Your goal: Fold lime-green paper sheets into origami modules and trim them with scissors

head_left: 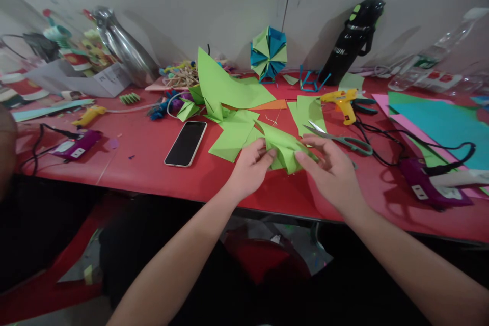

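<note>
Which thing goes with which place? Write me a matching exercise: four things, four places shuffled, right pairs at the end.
Things
1. Folded green paper
2. Phone
3. Scissors
4. Black bottle

Places
A. Standing by the wall
B. Lying just beyond the right hand
C. Held between the fingers of both hands
D. Lying flat on the red table, to the left of the left hand

Pairs: 1-C, 2-D, 3-B, 4-A
</note>
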Demonstrator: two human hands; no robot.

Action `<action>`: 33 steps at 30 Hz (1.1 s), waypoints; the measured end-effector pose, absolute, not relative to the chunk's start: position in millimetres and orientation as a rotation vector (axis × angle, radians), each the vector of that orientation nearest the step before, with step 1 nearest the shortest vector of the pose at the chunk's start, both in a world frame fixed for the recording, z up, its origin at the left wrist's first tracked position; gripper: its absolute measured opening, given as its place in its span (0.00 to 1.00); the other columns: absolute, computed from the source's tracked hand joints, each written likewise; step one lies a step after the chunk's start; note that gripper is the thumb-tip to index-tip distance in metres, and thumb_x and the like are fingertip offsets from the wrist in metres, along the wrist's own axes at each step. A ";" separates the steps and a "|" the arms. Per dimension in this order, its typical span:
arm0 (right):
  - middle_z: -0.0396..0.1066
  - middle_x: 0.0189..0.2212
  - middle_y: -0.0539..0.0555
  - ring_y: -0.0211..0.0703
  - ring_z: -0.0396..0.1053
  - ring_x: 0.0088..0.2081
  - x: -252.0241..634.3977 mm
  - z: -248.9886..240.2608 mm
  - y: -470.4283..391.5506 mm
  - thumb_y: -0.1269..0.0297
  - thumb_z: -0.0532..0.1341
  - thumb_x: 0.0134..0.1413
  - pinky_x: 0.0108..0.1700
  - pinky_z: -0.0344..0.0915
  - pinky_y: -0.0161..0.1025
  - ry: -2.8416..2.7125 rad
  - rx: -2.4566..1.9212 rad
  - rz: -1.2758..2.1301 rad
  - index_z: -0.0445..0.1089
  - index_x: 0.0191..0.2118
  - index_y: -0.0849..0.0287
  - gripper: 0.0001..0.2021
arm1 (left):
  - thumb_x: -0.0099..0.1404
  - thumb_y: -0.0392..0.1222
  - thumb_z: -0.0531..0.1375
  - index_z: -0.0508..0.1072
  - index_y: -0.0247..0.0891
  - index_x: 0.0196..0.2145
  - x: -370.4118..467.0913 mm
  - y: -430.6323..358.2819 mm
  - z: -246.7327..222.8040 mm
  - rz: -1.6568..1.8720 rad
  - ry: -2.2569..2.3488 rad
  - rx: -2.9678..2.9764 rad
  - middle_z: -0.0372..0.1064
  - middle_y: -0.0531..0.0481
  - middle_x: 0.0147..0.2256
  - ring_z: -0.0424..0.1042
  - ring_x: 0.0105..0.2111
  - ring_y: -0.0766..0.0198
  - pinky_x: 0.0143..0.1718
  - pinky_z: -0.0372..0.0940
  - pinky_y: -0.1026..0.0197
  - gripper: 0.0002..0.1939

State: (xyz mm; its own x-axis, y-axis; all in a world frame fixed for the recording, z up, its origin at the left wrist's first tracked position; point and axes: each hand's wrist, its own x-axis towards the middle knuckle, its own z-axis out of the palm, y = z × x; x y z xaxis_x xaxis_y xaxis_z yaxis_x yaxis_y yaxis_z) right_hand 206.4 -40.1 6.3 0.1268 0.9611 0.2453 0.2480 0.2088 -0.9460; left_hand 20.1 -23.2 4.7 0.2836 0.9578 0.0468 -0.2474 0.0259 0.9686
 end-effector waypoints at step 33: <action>0.81 0.43 0.54 0.50 0.79 0.45 218.5 7.7 -29.5 0.54 0.73 0.54 0.55 0.74 0.53 -1.188 -1.135 1.435 0.80 0.41 0.53 0.12 | 0.66 0.55 0.66 0.77 0.39 0.33 8.5 -20.5 11.1 1.178 0.945 1.139 0.75 0.50 0.32 0.75 0.36 0.60 0.40 0.69 0.58 0.16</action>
State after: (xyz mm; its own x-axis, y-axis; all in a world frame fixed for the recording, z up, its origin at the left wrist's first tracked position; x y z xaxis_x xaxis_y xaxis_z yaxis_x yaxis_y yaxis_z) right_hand 218.5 -29.5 7.7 -0.1474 0.9848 -0.0920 -0.0928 -0.1064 -0.9900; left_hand 8.5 -20.5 11.1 0.1615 0.9867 0.0194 -0.1952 0.0126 0.9807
